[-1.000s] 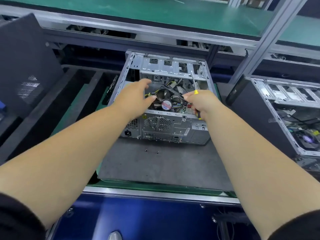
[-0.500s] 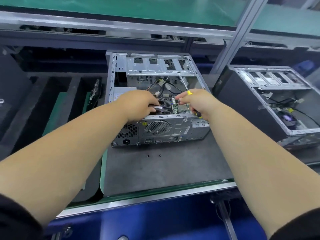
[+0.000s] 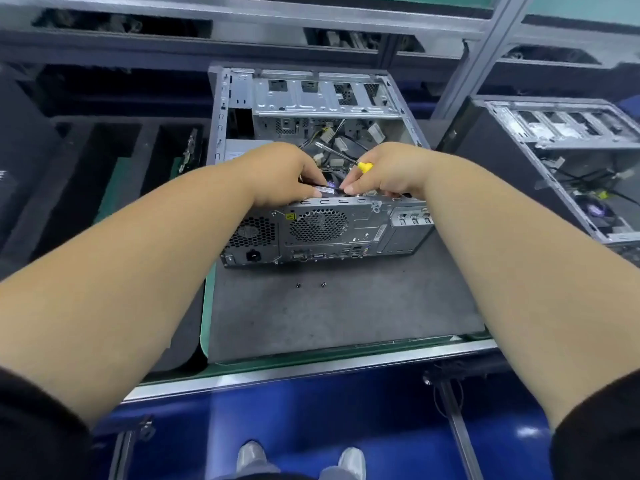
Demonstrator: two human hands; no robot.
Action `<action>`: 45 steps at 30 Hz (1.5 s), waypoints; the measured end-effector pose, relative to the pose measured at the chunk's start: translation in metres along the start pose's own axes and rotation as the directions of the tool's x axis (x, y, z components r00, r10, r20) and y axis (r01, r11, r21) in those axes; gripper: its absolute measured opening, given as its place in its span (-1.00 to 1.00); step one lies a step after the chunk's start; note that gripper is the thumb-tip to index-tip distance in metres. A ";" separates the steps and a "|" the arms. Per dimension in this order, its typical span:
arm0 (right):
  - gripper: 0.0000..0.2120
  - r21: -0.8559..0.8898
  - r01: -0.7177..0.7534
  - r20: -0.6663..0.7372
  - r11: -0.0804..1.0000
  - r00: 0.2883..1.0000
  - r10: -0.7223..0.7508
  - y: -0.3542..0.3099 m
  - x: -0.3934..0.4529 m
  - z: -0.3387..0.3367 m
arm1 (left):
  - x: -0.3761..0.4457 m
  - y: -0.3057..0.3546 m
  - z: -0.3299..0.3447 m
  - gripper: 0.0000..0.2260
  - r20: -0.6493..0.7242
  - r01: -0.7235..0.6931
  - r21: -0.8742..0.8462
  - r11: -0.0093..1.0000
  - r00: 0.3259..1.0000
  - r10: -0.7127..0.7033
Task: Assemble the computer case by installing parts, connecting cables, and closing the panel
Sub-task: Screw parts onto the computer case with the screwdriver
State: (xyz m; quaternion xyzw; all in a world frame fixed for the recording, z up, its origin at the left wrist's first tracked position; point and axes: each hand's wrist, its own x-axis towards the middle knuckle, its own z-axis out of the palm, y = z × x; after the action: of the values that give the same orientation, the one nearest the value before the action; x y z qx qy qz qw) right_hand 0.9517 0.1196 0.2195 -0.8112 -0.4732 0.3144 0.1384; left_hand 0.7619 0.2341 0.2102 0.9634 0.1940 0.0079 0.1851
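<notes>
Open grey metal computer case (image 3: 322, 233) lying on its side on a dark grey mat (image 3: 339, 313) of the table, side panel off, rear ports and round fan grille facing the viewer. Inside the case, at 12 o'clock from the hands, a tangle of black cables with white connectors (image 3: 341, 143).

Left hand (image 3: 282, 174) reaching into the case from 8 o'clock, fingers curled and pinching a thin dark flat part with a label (image 3: 327, 189) just above the rear edge of the case. Right hand (image 3: 384, 171) coming from 4 o'clock, fingers curled around a screwdriver with yellow handle and silver shaft (image 3: 346, 159); shaft pointing toward 10 o'clock over the cables. Fingertips of the right hand also touching the same flat part, very close to the left hand.

Two small dark screws (image 3: 310, 285) on the mat at 6 o'clock from the case, near each other, apart from the case.

Second open computer case (image 3: 561, 161) at 3 o'clock. Black foam tray with slots (image 3: 104, 161) at 9 o'clock.
</notes>
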 end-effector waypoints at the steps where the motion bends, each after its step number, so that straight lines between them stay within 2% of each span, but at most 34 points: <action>1: -0.96 -0.020 0.008 0.009 1.000 1.000 -0.007 -0.002 0.001 0.000 | -0.001 0.000 -0.001 -0.79 0.011 0.021 -0.023 1.000 1.000 -0.021; 6: -0.97 -0.107 0.087 0.048 0.990 0.995 -0.082 -0.004 0.000 -0.003 | -0.005 0.006 -0.006 -0.77 0.070 0.057 -0.041 0.998 0.996 -0.054; 11: -0.96 -0.105 0.134 0.055 0.985 0.990 -0.128 -0.002 -0.001 -0.003 | -0.021 -0.003 -0.002 -0.77 -0.025 0.133 0.070 0.989 0.991 -0.132; 15: -0.97 -0.071 0.113 0.092 0.991 0.990 -0.106 -0.002 -0.001 -0.004 | -0.033 -0.007 0.006 -0.69 -0.017 0.175 -0.044 0.984 0.984 -0.176; 21: -0.96 0.015 0.125 0.092 0.992 0.988 -0.126 0.002 -0.002 -0.006 | -0.031 -0.007 0.010 -0.74 -0.052 0.223 -0.140 0.965 0.971 -0.232; 28: -0.94 -0.110 0.082 0.096 0.990 0.993 -0.072 -0.004 0.005 -0.005 | -0.027 -0.010 0.015 -0.69 -0.086 0.196 -0.110 0.974 0.975 -0.206; 32: -0.95 -0.038 0.039 0.106 0.999 0.994 -0.035 -0.002 0.008 -0.005 | -0.026 -0.013 0.016 -0.66 -0.090 0.178 -0.063 0.982 0.979 -0.183; 45: -0.94 -0.022 0.021 0.084 1.000 0.996 -0.019 -0.005 0.005 -0.002 | -0.027 -0.014 0.017 -0.65 -0.091 0.115 0.056 0.992 0.990 -0.110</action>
State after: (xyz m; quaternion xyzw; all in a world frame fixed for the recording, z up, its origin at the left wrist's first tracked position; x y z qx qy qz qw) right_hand 0.9511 0.1265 0.2217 -0.7941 -0.4902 0.3413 0.1123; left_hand 0.7330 0.2296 0.1912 0.9548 0.2562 0.0337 0.1470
